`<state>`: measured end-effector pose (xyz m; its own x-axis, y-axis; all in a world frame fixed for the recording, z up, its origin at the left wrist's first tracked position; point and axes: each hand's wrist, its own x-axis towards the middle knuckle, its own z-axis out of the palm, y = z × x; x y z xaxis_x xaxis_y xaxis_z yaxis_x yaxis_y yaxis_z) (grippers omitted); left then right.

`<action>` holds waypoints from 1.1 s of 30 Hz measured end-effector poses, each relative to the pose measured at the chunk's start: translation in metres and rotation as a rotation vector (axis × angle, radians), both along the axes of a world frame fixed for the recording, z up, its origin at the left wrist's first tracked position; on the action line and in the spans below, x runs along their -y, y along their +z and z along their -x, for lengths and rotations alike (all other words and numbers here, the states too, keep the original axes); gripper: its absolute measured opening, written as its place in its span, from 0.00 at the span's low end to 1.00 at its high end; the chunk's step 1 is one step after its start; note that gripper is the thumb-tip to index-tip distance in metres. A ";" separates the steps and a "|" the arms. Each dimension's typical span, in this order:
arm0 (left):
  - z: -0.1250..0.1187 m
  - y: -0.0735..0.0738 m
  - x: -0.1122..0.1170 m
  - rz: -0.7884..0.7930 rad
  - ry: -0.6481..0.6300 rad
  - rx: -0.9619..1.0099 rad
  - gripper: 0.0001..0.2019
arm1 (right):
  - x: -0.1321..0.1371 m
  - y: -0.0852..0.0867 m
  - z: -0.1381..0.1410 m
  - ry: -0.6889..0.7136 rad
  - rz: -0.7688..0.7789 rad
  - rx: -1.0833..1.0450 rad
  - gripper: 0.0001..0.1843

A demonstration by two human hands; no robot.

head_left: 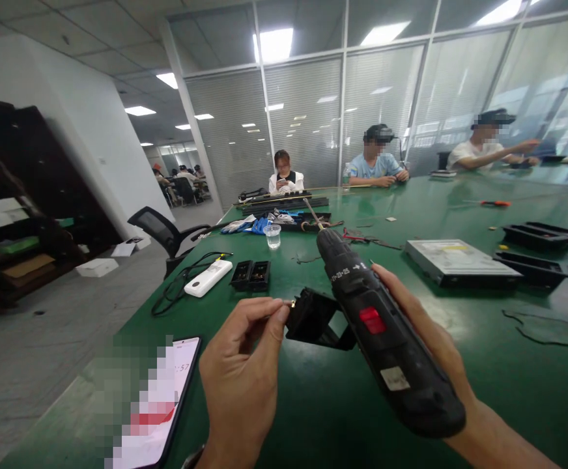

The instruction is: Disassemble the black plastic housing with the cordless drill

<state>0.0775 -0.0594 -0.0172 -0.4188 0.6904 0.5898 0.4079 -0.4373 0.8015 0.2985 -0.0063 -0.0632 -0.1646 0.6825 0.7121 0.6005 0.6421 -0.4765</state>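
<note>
My right hand (423,322) is wrapped round a black cordless screwdriver (384,332) with a red switch, its long bit (312,212) pointing up and away from me. My left hand (242,371) pinches a tiny brass screw (291,303) between thumb and forefinger. The screw is right beside a small black plastic bracket (313,319) lying on the green table (342,417), between my two hands.
A phone (159,404) lies at the table's near left edge. Further off are a white power bank (208,278), a black tray (251,274), a clear cup (273,236), a silver disc drive (457,260) and black trays (538,251). Three people sit at the far end.
</note>
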 end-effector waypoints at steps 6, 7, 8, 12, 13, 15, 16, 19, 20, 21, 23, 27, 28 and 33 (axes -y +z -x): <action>-0.004 -0.009 -0.003 0.057 -0.011 0.057 0.06 | 0.004 0.012 0.005 0.151 0.032 -0.067 0.41; -0.005 -0.010 -0.003 0.059 -0.014 0.054 0.07 | 0.005 0.013 0.005 0.155 0.039 -0.083 0.41; -0.006 -0.011 -0.003 0.059 -0.018 0.049 0.07 | 0.005 0.014 0.005 0.157 0.049 -0.096 0.41; -0.007 -0.013 -0.003 0.049 -0.012 0.033 0.08 | 0.003 0.014 0.005 0.150 0.053 -0.113 0.41; -0.008 -0.014 -0.004 0.051 -0.010 0.039 0.09 | 0.003 0.014 0.005 0.151 0.051 -0.119 0.41; -0.008 -0.016 -0.005 0.064 -0.016 0.078 0.11 | 0.003 0.013 0.005 0.159 0.052 -0.136 0.41; -0.008 -0.017 -0.006 0.073 -0.024 0.117 0.12 | 0.003 0.013 0.006 0.165 0.057 -0.140 0.42; -0.006 -0.022 -0.010 0.124 -0.093 0.264 0.16 | 0.004 0.014 0.007 0.173 0.054 -0.138 0.42; -0.005 -0.023 -0.011 0.152 -0.130 0.306 0.16 | 0.004 0.015 0.007 0.172 0.050 -0.136 0.42; -0.004 -0.024 -0.012 0.182 -0.169 0.340 0.16 | 0.004 0.015 0.008 0.172 0.043 -0.135 0.41; -0.001 -0.025 -0.013 0.228 -0.225 0.384 0.15 | 0.004 0.016 0.008 0.177 0.030 -0.134 0.41; 0.003 -0.023 -0.013 0.218 -0.211 0.429 0.16 | 0.004 0.015 0.010 0.197 0.012 -0.142 0.41; 0.004 -0.022 -0.013 0.210 -0.193 0.431 0.16 | 0.005 0.015 0.010 0.196 0.010 -0.144 0.41; 0.005 -0.020 -0.011 0.174 -0.114 0.333 0.15 | 0.006 0.015 0.010 0.194 0.025 -0.142 0.40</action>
<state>0.0727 -0.0484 -0.0367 -0.4818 0.8216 0.3046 0.0699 -0.3104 0.9480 0.2886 -0.0126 -0.0478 -0.1941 0.6652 0.7210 0.3932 0.7261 -0.5641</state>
